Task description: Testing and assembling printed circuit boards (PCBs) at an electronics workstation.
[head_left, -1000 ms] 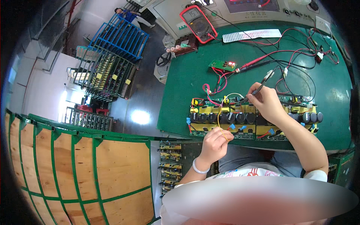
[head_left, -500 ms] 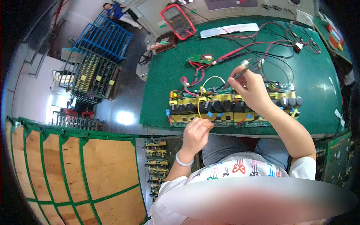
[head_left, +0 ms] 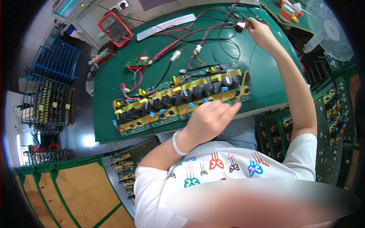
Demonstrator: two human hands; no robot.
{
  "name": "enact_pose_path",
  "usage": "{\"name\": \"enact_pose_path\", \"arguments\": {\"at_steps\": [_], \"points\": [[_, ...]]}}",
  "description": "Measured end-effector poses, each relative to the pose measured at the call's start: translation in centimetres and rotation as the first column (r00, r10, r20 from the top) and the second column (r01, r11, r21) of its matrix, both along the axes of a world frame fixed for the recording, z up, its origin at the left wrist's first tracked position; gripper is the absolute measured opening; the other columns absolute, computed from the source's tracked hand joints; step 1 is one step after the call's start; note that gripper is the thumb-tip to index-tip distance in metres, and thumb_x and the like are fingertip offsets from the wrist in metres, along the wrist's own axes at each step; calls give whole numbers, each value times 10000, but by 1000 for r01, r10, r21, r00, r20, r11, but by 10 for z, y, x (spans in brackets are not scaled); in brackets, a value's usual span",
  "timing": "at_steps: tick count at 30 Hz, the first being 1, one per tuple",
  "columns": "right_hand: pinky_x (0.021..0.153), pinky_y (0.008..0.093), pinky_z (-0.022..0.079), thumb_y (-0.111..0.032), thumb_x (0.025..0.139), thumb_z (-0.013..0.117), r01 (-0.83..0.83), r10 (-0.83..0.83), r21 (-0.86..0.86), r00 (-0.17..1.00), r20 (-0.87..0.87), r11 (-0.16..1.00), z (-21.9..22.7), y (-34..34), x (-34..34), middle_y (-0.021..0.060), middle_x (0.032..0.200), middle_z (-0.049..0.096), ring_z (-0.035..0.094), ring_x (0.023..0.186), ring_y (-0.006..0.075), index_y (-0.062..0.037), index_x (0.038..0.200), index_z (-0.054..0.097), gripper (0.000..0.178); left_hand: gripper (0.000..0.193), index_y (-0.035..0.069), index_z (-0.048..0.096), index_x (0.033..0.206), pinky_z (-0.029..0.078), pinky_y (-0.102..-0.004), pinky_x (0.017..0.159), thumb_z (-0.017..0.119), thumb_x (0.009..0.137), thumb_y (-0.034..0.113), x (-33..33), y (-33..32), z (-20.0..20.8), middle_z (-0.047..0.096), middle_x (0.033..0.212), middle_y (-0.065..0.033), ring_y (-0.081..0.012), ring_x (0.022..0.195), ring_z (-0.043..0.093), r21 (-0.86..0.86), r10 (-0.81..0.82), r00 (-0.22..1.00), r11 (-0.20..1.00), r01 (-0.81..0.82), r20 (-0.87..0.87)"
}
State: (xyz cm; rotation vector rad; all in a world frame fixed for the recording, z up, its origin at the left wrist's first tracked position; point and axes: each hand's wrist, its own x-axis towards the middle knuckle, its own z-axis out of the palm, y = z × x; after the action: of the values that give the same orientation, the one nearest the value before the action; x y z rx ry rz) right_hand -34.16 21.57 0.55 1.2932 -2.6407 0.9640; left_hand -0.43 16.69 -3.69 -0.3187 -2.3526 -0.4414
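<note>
1. Fingers on the left hand (head_left: 210, 121) look pinched on the lower end of a yellow wire (head_left: 243, 84) – blurry, but that's how it reads. Wire's over the right end of the circuit boards (head_left: 167, 114).
2. Right hand (head_left: 262, 35) is way out at the far right, fingers bent in by the black and red cables (head_left: 232, 17). Something dark sits at the fingertips; can't tell if they're actually gripping it.
3. Boards make one slanted row along the near side of the green table (head_left: 266, 81), with black cylinders and yellow parts on top.
4. Just beyond their left half: a small green board (head_left: 137, 62) with a lit red display.
5. Far left – red-framed multimeter (head_left: 115, 29), with a white strip (head_left: 166, 27) right of it.
</note>
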Motion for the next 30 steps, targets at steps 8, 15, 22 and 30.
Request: {"name": "enact_pose_path", "arguments": {"at_steps": [8, 15, 22, 30], "points": [[830, 498, 532, -321, 943, 603, 27, 86, 356, 951, -298, 934, -43, -15, -89, 220, 1017, 703, 660, 986, 397, -34, 1095, 674, 333, 436, 86, 633, 1232, 515, -331, 760, 613, 797, 108, -78, 60, -3, 579, 1324, -138, -215, 917, 607, -110, -191, 982, 975, 191, 14], [873, 483, 529, -596, 854, 675, 92, -66, 184, 988, -139, 979, -98, -50, -110, 185, 1141, 701, 658, 1054, 421, -157, 1315, 545, 649, 424, 116, 647, 1231, 518, -354, 836, 645, 809, 77, 14, -3, -12, 561, 1365, -137, -249, 1010, 629, -3, -89, 992, 996, 90, 87], [882, 478, 519, -452, 910, 658, 68, -31, 201, 982, -184, 977, -117, -63, -141, 201, 1122, 697, 653, 1061, 406, -222, 1302, 585, 460, 285, 49, 669, 1133, 495, -385, 904, 649, 855, -11, 143, -70, 4, 605, 1231, -135, -284, 1064, 610, 95, 704, 707, 701, -707, 68], [851, 470, 530, -336, 934, 650, 48, 35, 178, 899, -436, 983, -81, -53, -79, 227, 1182, 624, 646, 1035, 413, -131, 1375, 476, 516, 389, 38, 550, 1325, 398, -403, 1061, 634, 970, 174, 213, -136, -32, 510, 1366, -163, -313, 1261, 497, 155, 890, 406, 380, -912, 208]]}}
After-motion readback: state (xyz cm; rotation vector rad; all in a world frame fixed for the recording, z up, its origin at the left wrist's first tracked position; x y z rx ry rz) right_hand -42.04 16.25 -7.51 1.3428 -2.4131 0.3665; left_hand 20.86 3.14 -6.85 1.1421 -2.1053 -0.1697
